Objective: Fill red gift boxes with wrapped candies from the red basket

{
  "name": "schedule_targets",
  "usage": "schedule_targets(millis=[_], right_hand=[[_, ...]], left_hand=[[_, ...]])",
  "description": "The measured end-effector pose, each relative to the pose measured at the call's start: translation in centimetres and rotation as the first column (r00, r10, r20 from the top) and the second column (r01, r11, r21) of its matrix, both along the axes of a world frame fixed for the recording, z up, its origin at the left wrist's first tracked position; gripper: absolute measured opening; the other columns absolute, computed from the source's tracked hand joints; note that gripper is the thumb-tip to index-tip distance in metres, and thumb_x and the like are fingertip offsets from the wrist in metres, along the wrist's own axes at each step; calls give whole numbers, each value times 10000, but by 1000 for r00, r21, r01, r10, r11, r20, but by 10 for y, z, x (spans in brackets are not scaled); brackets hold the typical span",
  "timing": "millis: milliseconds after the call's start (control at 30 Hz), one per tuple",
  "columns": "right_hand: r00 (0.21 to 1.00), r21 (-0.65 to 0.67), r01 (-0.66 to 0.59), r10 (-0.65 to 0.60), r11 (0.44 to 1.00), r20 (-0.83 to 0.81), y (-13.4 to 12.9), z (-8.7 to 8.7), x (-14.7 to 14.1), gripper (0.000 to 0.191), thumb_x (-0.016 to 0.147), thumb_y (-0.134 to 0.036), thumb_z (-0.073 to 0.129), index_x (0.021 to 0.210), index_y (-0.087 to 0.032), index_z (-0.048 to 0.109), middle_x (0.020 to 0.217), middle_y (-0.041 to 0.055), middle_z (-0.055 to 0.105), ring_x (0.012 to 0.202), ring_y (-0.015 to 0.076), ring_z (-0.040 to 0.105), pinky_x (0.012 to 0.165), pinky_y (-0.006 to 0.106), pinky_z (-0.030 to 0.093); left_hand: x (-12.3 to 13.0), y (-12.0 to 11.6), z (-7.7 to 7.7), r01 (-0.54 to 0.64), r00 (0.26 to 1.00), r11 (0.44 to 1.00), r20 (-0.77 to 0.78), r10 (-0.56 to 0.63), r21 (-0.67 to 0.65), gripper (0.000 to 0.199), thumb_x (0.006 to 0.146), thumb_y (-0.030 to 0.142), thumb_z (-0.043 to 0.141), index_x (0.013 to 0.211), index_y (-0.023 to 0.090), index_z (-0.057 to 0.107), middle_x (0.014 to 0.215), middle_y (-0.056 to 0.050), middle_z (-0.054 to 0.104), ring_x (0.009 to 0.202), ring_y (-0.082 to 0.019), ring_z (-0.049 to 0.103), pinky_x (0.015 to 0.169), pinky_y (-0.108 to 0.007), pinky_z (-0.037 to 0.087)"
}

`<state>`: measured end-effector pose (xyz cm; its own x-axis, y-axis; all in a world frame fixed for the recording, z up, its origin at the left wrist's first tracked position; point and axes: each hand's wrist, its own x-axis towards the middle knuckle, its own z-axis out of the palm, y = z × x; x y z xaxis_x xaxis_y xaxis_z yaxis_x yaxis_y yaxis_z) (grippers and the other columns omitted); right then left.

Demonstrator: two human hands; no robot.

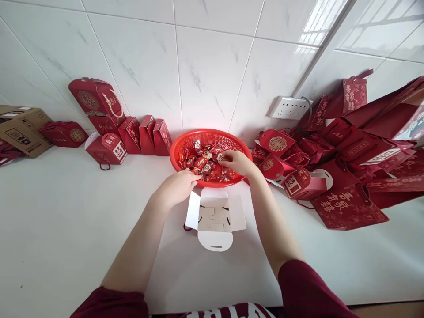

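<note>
A red plastic basket [243, 143] full of small wrapped candies [200, 163] stands against the tiled wall. My right hand [240, 162] reaches over its right side, thumb and fingers pinching a red-and-white wrapped candy [221, 157]. At the front left rim, my left hand [177, 187] has its fingers stretched out over the candies; what lies beneath its fingertips is hidden. Between my forearms, directly in front of the basket, sits an open gift box [215, 240], its white inside facing up and its flaps spread. No candies show inside it.
Several red gift boxes [132, 134] stand along the wall at left, beside a cardboard carton [28, 130]. Red boxes and bags [347, 205] are piled at right, some touching the basket's side. A power strip [289, 108] is against the wall behind them.
</note>
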<state>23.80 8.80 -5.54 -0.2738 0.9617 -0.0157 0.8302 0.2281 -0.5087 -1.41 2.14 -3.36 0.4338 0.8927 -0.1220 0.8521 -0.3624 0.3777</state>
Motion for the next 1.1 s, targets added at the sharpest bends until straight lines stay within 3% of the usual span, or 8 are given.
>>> schedule_targets(millis=[67, 167, 233, 300, 533, 733, 967, 1100], right_hand=[[962, -2, -53, 50, 999, -268, -20, 1, -2, 327, 973, -397, 497, 1226, -211, 587, 1109, 50, 694, 950, 171, 664, 789, 299, 555], [655, -24, -211, 123, 977, -746, -44, 5, -10, 357, 891, -438, 652, 1181, -229, 628, 1057, 26, 707, 907, 149, 676, 816, 309, 575], [486, 22, -273, 158, 962, -860, -54, 9, -17, 283, 830, -408, 744, 1041, -226, 696, 987, 11, 712, 898, 145, 672, 874, 323, 560], [438, 64, -251, 172, 966, -883, -62, 15, -24, 212, 819, -378, 769, 949, -221, 714, 954, 6, 705, 897, 140, 661, 894, 316, 545], [464, 24, -166, 99, 986, -880, -81, 29, -24, 245, 853, -418, 735, 955, -215, 645, 891, 6, 655, 761, 137, 640, 726, 293, 569], [568, -35, -297, 148, 954, -810, -88, 36, -7, 261, 858, -423, 727, 846, -171, 661, 806, 22, 656, 731, 138, 612, 688, 279, 530], [578, -57, -349, 167, 935, -799, -90, 39, -4, 214, 879, -370, 708, 846, -162, 674, 786, 12, 638, 705, 121, 590, 650, 262, 500], [564, -61, -365, 168, 929, -809, -89, 39, -3, 198, 876, -349, 709, 846, -156, 676, 768, 5, 623, 691, 112, 568, 636, 250, 486]], left_hand=[[1, -1, 5, -20, 1000, 998, 24, 19, 58, 393, 977, 276, 412, 1258, 240, 685, 1320, -61, 655, 1177, -275, 615, 988, -393, 461], [5, -4, 14, -72, 981, 984, 189, 41, 161, 316, 963, 353, 484, 1128, 247, 732, 1174, -50, 718, 1011, -241, 668, 879, -364, 502], [10, -7, 17, -54, 936, 991, 353, 6, 126, 285, 930, 433, 564, 1051, 246, 740, 1089, -37, 736, 939, -214, 677, 821, -332, 524], [18, -10, 17, 7, 864, 1000, 504, -20, 28, 290, 865, 473, 661, 984, 220, 736, 1004, -37, 744, 901, -200, 681, 791, -309, 542], [29, -10, 15, 66, 635, 997, 773, -3, -50, 245, 866, 376, 698, 1000, 173, 734, 1000, -60, 739, 907, -187, 683, 825, -310, 553], [19, -9, 20, 42, 670, 999, 742, -11, -23, 217, 865, 385, 705, 863, 169, 719, 866, -31, 713, 796, -152, 647, 722, -261, 523], [20, -11, 19, 12, 722, 997, 689, -58, 71, 197, 898, 339, 664, 794, 173, 689, 799, -15, 681, 750, -133, 612, 670, -246, 480], [24, -13, 20, 40, 700, 987, 701, -138, 154, 175, 909, 294, 644, 788, 172, 674, 786, -12, 662, 735, -125, 594, 665, -242, 475]])
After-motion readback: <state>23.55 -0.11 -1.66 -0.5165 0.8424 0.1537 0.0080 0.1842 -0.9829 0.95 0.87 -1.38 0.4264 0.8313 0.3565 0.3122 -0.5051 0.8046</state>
